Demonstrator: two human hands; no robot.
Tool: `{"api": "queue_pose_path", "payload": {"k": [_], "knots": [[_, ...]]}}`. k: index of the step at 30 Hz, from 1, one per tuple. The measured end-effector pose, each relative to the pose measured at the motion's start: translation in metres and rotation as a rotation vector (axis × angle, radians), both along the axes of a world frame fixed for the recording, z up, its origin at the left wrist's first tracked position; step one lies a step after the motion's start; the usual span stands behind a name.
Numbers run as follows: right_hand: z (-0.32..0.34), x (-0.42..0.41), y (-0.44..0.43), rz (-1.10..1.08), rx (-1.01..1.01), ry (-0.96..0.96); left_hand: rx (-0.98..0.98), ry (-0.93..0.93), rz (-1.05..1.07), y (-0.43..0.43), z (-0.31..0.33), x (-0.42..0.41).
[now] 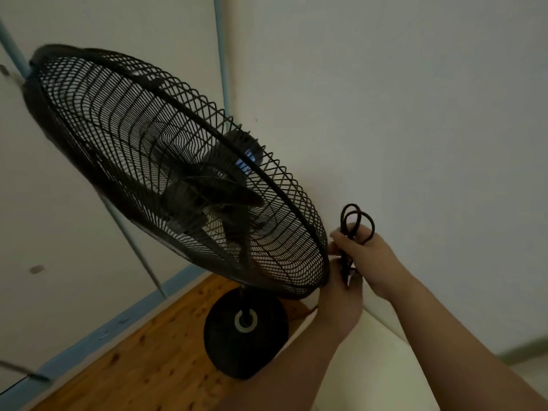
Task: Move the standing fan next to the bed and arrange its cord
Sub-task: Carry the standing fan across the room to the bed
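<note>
- Right hand (364, 247) curls round a looped black rubbery cord (356, 219); the loops stick up above the fingers.
- Left hand (341, 295) pinches the bundle's lower end.
- Black wire-grille standing fan (178, 161) just to the left, on a wood-plank floor (133, 366).

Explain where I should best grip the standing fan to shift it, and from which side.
Probably the pole under the cage, from the near right side. The pole is rigid and centred over the round base; the wire cage looks thin.
</note>
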State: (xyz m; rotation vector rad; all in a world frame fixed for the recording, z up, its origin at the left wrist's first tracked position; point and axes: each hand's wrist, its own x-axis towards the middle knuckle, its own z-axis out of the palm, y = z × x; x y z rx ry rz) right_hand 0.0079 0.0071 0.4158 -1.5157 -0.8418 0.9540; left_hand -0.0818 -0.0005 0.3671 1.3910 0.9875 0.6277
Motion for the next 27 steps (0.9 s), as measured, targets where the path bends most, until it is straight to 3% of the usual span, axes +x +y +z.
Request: {"api": "queue_pose_path", "payload": {"k": [7,12,20,27], "knots": [[0.0,0.009,0.031,0.003,0.033,-0.061,-0.072,-0.022,-0.037,0.002,-0.007,-0.004],[-0.011,0.019,0.077,0.125,-0.059,-0.194,-0.002,0.104,0.028,0.003,-0.012,0.007],[-0.032,0.025,0.147,0.334,-0.014,-0.367,-0.063,0.082,0.381,0.041,-0.03,0.055],[-0.043,0.022,0.192,0.561,0.006,-0.308,-0.036,0.027,0.725,0.084,-0.036,0.078]]}}
